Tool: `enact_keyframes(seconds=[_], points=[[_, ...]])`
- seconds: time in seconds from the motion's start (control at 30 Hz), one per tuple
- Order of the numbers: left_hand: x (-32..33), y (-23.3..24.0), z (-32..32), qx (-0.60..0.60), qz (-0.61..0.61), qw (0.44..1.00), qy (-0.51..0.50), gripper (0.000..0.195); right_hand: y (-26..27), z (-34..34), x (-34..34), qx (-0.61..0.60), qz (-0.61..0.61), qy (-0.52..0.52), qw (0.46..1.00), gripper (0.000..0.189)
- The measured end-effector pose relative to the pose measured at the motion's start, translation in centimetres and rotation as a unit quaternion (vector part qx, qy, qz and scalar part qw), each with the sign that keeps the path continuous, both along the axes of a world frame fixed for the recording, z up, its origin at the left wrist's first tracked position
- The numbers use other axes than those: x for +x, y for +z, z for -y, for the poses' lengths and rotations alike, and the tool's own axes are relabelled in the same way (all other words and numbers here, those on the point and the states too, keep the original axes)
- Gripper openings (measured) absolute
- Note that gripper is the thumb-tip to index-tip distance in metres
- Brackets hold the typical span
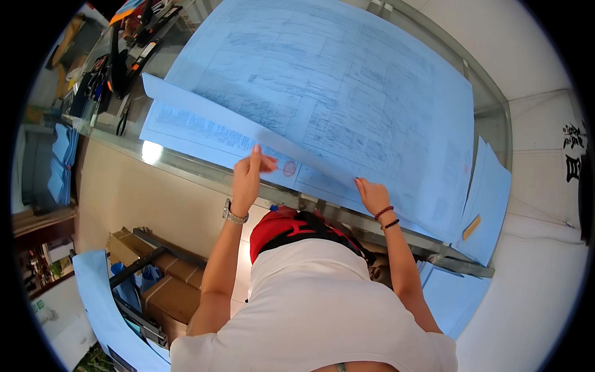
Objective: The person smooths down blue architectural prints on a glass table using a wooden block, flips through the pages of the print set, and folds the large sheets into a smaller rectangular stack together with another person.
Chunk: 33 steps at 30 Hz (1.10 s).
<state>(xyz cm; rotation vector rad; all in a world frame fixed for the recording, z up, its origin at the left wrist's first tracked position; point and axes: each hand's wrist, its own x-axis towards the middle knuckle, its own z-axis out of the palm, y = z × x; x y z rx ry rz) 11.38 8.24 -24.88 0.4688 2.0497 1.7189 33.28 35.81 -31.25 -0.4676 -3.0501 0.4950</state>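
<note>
A large blue printed drawing sheet with fine line work lies spread over the glass-topped table. Its near edge is lifted into a pale blue flap that slants from the left down to my right hand. My right hand pinches the lower end of this flap between thumb and fingers. Beneath the flap, a strip of blue drawing shows small text and a round red stamp. My left hand is just left of the stamp, its fingers apart and partly blurred, with nothing visible in them.
Long black-and-orange staplers and black-handled pliers lie at the table's left. On the right are folded blue sheets with a yellowish flat tool on them. Cardboard boxes stand on the floor, lower left.
</note>
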Motion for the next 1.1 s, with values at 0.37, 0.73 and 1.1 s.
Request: enact_keyframes(seconds=[0.37, 0.73, 1.1], points=[[-0.8, -4.5, -4.2, 0.119, 0.396, 0.909, 0.050, 0.052, 2.7, 5.3, 8.5, -0.138, -0.051, -0.144, 0.979, 0.044], [0.1, -1.7, -2.3, 0.138, 0.372, 0.913, 0.095, 0.028, 5.0, -7.0, 13.7, -0.573, -0.532, -0.468, 0.411, 0.057], [-4.3, -5.6, 2.1, 0.206, 0.308, 0.899, 0.232, 0.040, 2.6, -10.5, 14.2, -0.498, -0.417, -0.572, 0.501, 0.020]])
